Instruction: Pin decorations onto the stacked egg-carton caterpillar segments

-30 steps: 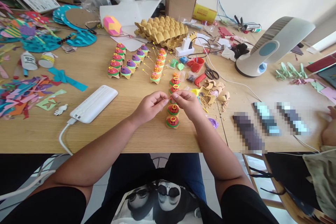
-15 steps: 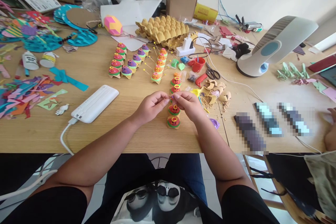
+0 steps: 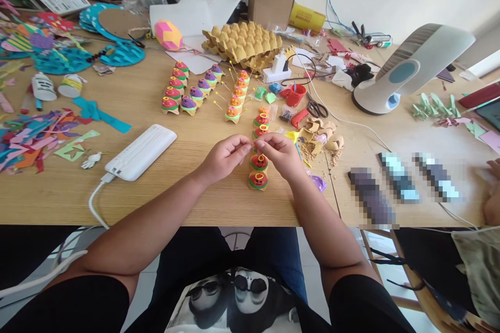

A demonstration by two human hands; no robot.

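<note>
Close to the near edge of the desk (image 3: 195, 203), about midway along it, the left hand (image 3: 224, 158) and right hand (image 3: 282, 155) meet fingertip to fingertip. Both are closed in a pinch, and what they pinch is too small to make out. Under them a row of red-and-green cups (image 3: 258, 179) runs toward the far edge. A white power bank (image 3: 140, 152) lies left of the left hand, and colored paper scraps (image 3: 31, 138) lie at the left edge. Farther back stand rows of pink, purple and orange cups (image 3: 187, 94), with a red cup (image 3: 295, 95) and scissors (image 3: 315, 108) to their right. An egg tray (image 3: 242, 44) sits near the far edge and a fan (image 3: 410, 65) toward the right edge.
</note>
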